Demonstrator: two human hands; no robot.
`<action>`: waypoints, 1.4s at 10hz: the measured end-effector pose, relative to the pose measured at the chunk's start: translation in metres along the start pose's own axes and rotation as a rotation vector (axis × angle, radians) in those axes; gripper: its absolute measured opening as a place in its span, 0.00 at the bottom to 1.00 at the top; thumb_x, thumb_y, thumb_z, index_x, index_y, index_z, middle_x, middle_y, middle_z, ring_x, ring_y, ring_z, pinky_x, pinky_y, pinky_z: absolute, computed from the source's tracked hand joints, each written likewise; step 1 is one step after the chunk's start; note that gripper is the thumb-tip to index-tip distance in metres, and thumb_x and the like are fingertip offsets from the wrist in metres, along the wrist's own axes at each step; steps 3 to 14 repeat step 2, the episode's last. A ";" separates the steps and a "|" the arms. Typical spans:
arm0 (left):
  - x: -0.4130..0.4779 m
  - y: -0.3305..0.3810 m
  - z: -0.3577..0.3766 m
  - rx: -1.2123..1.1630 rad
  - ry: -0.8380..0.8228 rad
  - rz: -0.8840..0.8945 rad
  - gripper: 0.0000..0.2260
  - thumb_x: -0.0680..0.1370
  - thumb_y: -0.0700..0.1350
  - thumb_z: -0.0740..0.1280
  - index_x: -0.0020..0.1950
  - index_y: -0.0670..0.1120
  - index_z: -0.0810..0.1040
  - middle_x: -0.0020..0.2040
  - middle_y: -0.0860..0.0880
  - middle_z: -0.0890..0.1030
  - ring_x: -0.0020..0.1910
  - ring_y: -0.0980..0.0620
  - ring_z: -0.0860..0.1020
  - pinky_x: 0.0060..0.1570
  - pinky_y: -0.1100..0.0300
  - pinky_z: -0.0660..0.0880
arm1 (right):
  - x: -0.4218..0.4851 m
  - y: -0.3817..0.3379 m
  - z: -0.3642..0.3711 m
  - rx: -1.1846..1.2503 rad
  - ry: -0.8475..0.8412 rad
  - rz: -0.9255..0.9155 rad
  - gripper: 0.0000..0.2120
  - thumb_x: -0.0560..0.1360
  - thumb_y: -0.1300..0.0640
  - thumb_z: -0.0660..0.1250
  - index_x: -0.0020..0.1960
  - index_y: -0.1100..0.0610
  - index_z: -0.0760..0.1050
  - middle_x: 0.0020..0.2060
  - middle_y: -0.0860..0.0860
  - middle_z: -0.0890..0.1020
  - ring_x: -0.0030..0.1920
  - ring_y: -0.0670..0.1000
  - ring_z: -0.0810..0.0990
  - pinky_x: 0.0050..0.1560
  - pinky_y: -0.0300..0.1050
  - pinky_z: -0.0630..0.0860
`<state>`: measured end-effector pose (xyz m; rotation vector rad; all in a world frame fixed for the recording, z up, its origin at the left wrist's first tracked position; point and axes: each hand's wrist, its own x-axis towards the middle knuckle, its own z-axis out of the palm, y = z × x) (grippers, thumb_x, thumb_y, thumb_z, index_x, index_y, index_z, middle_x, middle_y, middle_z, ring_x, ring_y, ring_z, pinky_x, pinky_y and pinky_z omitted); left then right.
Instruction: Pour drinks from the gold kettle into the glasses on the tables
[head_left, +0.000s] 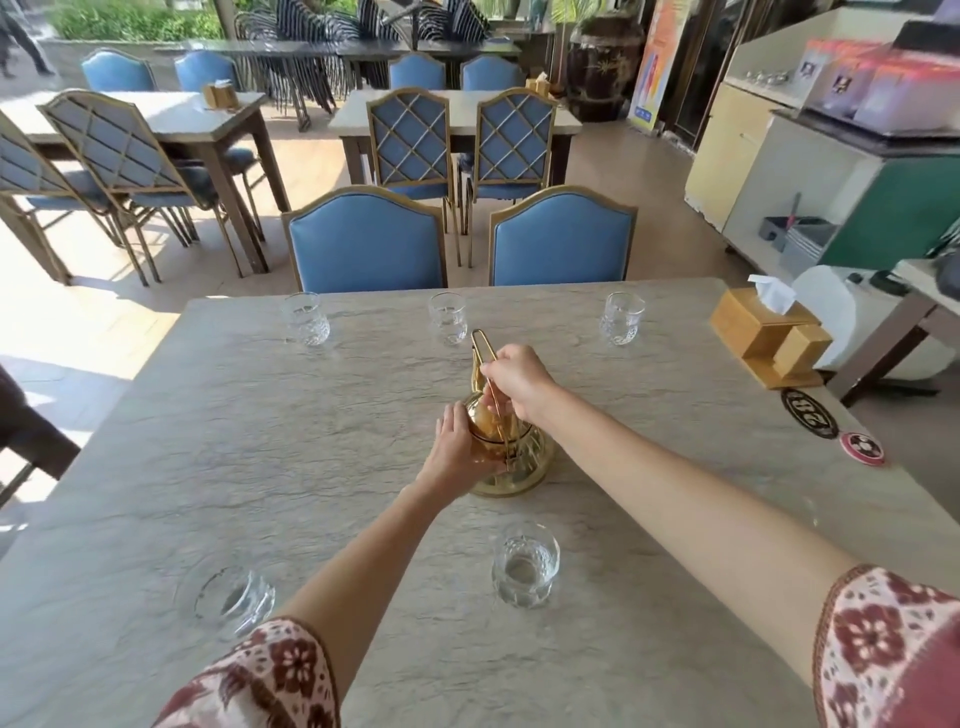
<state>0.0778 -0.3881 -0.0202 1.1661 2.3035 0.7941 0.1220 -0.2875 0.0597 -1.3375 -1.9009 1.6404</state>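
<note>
The gold kettle (519, 457) stands on the grey marble table (260, 441), near its middle. My right hand (519, 382) is closed on the kettle's thin upright handle. My left hand (457, 447) rests flat against the kettle's lid and left side. Three clear glasses stand along the far edge: one at the left (305, 318), one in the middle (448, 317) and one at the right (621, 318). Two more stand near me: one (525, 570) holding some clear liquid, and one at the lower left (235, 600).
A wooden tissue box (763, 335) sits at the table's right edge, with two round stickers (809, 413) beside it. Two blue chairs (366, 244) face me across the table. More tables and chairs fill the room behind, and a counter (841, 182) is at the right.
</note>
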 end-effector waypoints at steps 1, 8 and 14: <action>-0.003 0.000 -0.002 -0.020 -0.054 -0.050 0.45 0.72 0.45 0.76 0.78 0.37 0.50 0.73 0.41 0.64 0.71 0.43 0.64 0.73 0.52 0.62 | -0.010 -0.003 -0.003 0.010 -0.027 0.030 0.03 0.77 0.66 0.59 0.48 0.61 0.70 0.32 0.57 0.75 0.28 0.53 0.76 0.29 0.45 0.73; -0.009 0.007 -0.019 -0.032 -0.133 -0.122 0.43 0.76 0.46 0.70 0.80 0.38 0.44 0.74 0.37 0.68 0.67 0.40 0.72 0.67 0.51 0.70 | -0.021 -0.008 -0.014 -0.056 -0.052 0.064 0.10 0.79 0.62 0.61 0.59 0.64 0.71 0.39 0.58 0.76 0.35 0.53 0.77 0.36 0.45 0.77; -0.009 0.007 -0.019 -0.032 -0.133 -0.122 0.43 0.76 0.46 0.70 0.80 0.38 0.44 0.74 0.37 0.68 0.67 0.40 0.72 0.67 0.51 0.70 | -0.021 -0.008 -0.014 -0.056 -0.052 0.064 0.10 0.79 0.62 0.61 0.59 0.64 0.71 0.39 0.58 0.76 0.35 0.53 0.77 0.36 0.45 0.77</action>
